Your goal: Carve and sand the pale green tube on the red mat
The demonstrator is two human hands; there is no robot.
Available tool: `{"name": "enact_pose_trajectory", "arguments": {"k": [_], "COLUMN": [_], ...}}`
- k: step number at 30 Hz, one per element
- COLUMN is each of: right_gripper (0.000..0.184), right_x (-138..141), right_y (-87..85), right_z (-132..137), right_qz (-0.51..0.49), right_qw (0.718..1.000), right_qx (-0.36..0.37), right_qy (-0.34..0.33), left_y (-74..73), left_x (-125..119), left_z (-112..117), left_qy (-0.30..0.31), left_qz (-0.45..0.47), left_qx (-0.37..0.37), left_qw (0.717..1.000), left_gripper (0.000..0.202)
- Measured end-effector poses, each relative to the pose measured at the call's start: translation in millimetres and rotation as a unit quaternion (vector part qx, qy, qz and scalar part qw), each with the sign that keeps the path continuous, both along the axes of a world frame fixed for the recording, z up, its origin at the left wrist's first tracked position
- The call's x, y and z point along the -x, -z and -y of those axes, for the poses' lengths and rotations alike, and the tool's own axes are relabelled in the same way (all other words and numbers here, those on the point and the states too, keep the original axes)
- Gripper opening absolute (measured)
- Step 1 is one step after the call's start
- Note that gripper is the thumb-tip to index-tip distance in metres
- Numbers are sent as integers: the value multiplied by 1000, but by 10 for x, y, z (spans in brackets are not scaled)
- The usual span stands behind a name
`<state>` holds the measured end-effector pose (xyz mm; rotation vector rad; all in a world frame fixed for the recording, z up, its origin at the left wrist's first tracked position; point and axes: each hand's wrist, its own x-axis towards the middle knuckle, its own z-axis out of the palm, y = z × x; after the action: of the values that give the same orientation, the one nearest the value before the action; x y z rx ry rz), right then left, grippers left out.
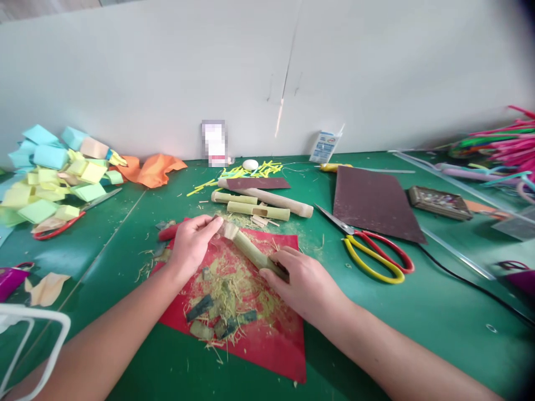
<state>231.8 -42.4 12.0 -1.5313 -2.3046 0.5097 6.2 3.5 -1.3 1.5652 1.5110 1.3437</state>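
left hand [193, 242] pinching one end of a bamboo tube [249, 249], right hand [307, 281] wrapped around the other, seemingly steadying it over red paper [278, 356] that catches shavings [228, 292].

Green tbl [434, 334] carried red sheet [280, 351] front-ctr, bamboo pcs [242, 208] behind it, yellow bits [270, 168] past those. R side had scissors [354, 232], brown sheet [371, 206], sm. box [438, 213]; L side had crumpled orange pc. [152, 170] & peach scrap [48, 289].
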Motion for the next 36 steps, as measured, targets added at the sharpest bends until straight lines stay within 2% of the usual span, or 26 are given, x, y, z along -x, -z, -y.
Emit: {"name": "enact_pose_trajectory", "arguments": {"k": [4, 9, 12, 16, 19, 25, 31, 36], "right_gripper": [18, 18, 20, 20, 20, 19, 19, 19], "right_x": [-8, -4, -4, -10, -5, 9, -7, -16], "right_y": [8, 8, 8, 16, 7, -7, 33, 33], "right_z": [0, -5, -8, -3, -2, -12, -18, -7], "right_qz": [0, -3, -4, -2, -1, -1, 2, 0], "right_qw": [1000, 1000, 1000, 1000, 1000, 1000, 1000, 1000], "right_qx": [2, -1, 1, 9, 14, 19, 14, 14], "right_qy": [-1, -1, -4, -1, 2, 1, -1, 0], "left_y": [-38, -97, -98, -107, -120, -91, -71, -47], "left_x": [30, -69, -127, -141, -131, -107, -57, -46], "left_z": [3, 66, 102, 110, 99, 61, 29, 30], "left_qy": [-8, 27, 37, 30, 51, 100, 18, 52], "left_qz": [-29, -110, -119, -92, -78, -125, -158, -182], "left_qx": [-46, -110, -132, -119, -109, -154, -208, -158], "left_qw": [998, 987, 983, 988, 990, 975, 965, 969], "left_gripper": [27, 19, 17, 17, 16, 11, 11, 10]}}
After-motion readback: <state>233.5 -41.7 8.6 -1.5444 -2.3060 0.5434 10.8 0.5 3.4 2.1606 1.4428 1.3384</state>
